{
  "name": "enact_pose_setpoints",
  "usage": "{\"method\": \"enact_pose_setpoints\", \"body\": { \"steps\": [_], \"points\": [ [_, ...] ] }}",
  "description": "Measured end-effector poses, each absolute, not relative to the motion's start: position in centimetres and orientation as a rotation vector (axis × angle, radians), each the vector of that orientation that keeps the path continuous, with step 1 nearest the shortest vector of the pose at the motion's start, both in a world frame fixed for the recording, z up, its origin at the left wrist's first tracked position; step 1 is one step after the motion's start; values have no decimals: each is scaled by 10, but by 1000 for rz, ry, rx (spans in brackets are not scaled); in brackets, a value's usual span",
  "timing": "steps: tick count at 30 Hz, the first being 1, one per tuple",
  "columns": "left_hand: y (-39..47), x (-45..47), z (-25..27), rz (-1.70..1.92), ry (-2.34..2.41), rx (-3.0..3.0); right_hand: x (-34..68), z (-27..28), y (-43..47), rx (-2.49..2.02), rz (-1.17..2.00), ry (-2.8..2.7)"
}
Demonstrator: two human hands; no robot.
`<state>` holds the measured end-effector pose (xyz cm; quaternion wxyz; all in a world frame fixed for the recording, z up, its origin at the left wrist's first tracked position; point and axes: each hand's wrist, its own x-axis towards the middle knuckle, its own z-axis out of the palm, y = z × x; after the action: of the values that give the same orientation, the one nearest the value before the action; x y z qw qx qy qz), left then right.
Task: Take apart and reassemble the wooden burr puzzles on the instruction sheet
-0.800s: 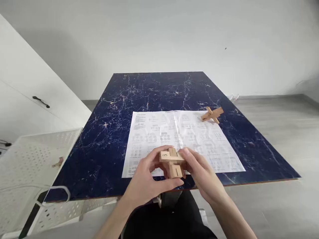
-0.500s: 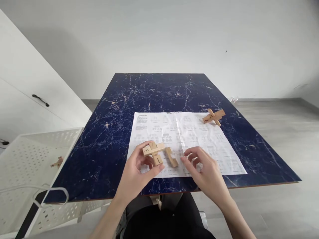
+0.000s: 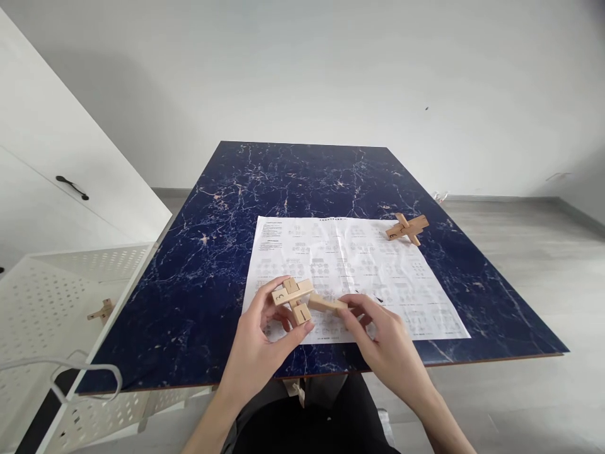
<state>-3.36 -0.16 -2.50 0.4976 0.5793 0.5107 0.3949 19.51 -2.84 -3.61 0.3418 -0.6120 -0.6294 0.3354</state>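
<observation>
Head: left fingers (image 3: 292, 338) grip blocks (image 3: 297, 291), right fingers (image 3: 357, 326) a bar (image 3: 323, 304); a cross (image 3: 416, 225) overlaps paper (image 3: 362, 255).

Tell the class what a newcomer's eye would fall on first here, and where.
Probably the dark blue marbled table, filling the middle of the view. Next, near its front edge, the left hand holding a wooden cross marked 3, with the right hand gripping one end of a loose wooden piece beside it. Another cross sits at the far right corner of the printed sheet.
</observation>
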Motion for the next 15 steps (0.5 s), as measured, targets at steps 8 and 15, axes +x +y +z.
{"method": "enact_pose_setpoints", "body": {
  "steps": [8, 15],
  "points": [
    [-2, -36, -28, 973, 1203, 1410, 190, -35, -26, -1418, 1335, -1124],
    [-4, -39, -31, 999, 1172, 1364, 183, -23, -27, -1166, 1796, -1009]
  ]
}}
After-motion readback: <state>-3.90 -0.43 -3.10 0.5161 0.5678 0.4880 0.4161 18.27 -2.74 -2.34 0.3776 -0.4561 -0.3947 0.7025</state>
